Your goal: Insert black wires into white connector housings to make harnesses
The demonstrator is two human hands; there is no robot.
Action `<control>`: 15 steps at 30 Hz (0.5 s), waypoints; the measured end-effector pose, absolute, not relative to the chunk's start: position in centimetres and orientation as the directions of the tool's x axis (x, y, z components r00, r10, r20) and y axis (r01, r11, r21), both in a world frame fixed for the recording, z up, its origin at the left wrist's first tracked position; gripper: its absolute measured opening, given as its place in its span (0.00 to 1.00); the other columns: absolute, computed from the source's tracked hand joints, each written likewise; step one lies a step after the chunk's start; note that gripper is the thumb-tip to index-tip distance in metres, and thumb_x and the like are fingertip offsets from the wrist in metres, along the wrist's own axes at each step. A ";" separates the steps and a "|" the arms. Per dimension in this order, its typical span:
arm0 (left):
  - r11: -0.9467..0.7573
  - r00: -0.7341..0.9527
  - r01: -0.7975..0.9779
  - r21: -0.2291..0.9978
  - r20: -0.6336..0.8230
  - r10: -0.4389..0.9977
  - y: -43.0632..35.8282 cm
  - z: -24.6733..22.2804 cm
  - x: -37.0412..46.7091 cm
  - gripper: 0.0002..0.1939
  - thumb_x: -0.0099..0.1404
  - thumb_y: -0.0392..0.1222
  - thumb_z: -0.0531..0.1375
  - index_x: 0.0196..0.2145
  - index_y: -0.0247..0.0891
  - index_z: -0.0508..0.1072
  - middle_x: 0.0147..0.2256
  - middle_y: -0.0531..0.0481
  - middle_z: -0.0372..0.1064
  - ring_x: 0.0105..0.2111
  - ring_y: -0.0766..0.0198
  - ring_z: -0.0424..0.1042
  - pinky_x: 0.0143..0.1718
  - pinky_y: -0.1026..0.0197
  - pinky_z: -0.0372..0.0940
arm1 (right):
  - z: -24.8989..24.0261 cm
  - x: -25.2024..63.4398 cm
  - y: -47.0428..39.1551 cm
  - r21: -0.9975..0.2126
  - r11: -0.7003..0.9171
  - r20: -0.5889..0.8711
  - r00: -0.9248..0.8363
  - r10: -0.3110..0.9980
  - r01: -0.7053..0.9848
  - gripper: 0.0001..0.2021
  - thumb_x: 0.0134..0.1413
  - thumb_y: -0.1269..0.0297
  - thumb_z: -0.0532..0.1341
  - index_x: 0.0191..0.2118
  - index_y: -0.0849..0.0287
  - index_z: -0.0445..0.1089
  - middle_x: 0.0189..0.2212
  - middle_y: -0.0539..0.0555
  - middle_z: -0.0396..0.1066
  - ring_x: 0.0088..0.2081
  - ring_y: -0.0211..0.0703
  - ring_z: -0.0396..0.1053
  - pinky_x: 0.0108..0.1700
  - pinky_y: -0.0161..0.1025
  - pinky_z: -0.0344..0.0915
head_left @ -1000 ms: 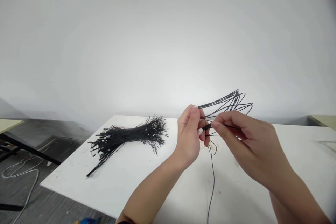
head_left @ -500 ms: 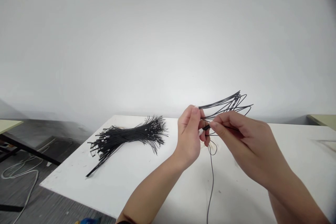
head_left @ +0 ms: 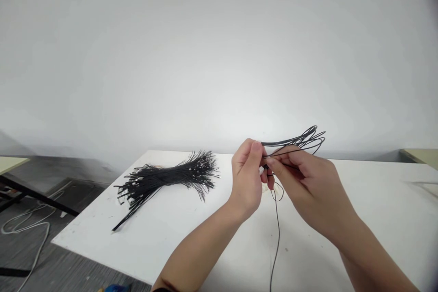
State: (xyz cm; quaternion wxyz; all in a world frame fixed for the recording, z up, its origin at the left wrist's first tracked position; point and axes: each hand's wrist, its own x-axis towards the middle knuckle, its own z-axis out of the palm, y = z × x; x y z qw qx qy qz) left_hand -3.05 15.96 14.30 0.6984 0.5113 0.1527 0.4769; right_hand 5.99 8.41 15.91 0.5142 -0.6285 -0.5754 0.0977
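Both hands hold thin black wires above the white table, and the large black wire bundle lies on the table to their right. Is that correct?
No, the head view shows the large black wire bundle to the left of both the left hand and the right hand. The rest is right.

A head-worn camera supplies the single view, looking forward and slightly down from the near side of the white table (head_left: 130, 246), across its top to the pale wall (head_left: 219, 54) behind it. The lens is close enough for the left hand (head_left: 248, 178) and right hand (head_left: 308, 185) to loom large above the table, whose near edge is partly cut off, while the wide sweep also catches the floor (head_left: 75, 273) beyond the table's left edge.
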 end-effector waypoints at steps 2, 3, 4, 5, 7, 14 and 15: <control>0.027 0.485 -0.526 0.850 0.273 0.831 15.9 14.3 -3.0 0.18 0.68 0.50 0.55 0.24 0.38 0.60 0.19 0.58 0.52 0.15 0.74 0.53 0.13 0.72 0.54 | 15.6 6.0 8.6 -0.743 0.201 0.487 0.309 0.817 0.639 0.10 0.61 0.59 0.55 0.33 0.56 0.69 0.24 0.48 0.72 0.23 0.36 0.68 0.23 0.34 0.61; 0.035 0.481 -0.533 0.846 0.269 0.834 15.9 14.4 -2.9 0.18 0.67 0.50 0.56 0.24 0.38 0.61 0.19 0.58 0.52 0.15 0.74 0.53 0.13 0.72 0.54 | 15.5 6.0 8.7 -0.733 0.203 0.496 0.306 0.812 0.649 0.09 0.62 0.59 0.55 0.33 0.55 0.69 0.24 0.48 0.72 0.23 0.36 0.68 0.23 0.34 0.61; 0.052 0.483 -0.538 0.842 0.257 0.837 15.9 14.5 -2.9 0.17 0.67 0.50 0.56 0.24 0.38 0.61 0.19 0.58 0.52 0.15 0.74 0.53 0.13 0.72 0.54 | 15.3 5.9 8.8 -0.720 0.206 0.508 0.300 0.807 0.663 0.09 0.62 0.60 0.55 0.33 0.55 0.69 0.24 0.47 0.72 0.23 0.36 0.68 0.23 0.34 0.61; 0.080 0.492 -0.540 0.838 0.238 0.837 15.9 14.7 -2.9 0.17 0.67 0.50 0.56 0.24 0.38 0.61 0.19 0.58 0.53 0.15 0.74 0.53 0.13 0.72 0.54 | 15.3 5.9 9.0 -0.699 0.211 0.526 0.292 0.799 0.684 0.09 0.62 0.60 0.55 0.34 0.55 0.69 0.24 0.47 0.72 0.23 0.35 0.68 0.23 0.34 0.61; 0.162 0.521 -0.544 0.823 0.179 0.835 16.0 15.1 -3.0 0.17 0.67 0.50 0.56 0.25 0.38 0.63 0.18 0.58 0.54 0.14 0.74 0.52 0.13 0.71 0.55 | 15.2 5.9 9.1 -0.607 0.225 0.614 0.270 0.741 0.762 0.07 0.62 0.62 0.55 0.35 0.55 0.68 0.26 0.48 0.72 0.26 0.36 0.69 0.25 0.34 0.62; 0.539 0.583 -0.630 0.559 -0.118 0.804 17.5 17.0 -4.3 0.15 0.67 0.49 0.57 0.28 0.37 0.64 0.14 0.59 0.45 0.18 0.71 0.58 0.16 0.74 0.58 | 15.6 7.0 7.3 -0.258 0.247 0.936 0.178 0.305 0.934 0.14 0.48 0.71 0.66 0.41 0.51 0.67 0.36 0.55 0.71 0.40 0.51 0.69 0.43 0.49 0.64; 0.560 0.585 -0.648 0.516 -0.135 0.800 17.7 17.2 -4.4 0.15 0.68 0.49 0.55 0.28 0.37 0.63 0.14 0.59 0.45 0.18 0.72 0.57 0.17 0.74 0.59 | 15.6 7.1 7.0 -0.341 0.285 0.897 0.220 0.383 0.896 0.14 0.47 0.71 0.66 0.39 0.50 0.67 0.33 0.54 0.71 0.38 0.51 0.69 0.42 0.50 0.62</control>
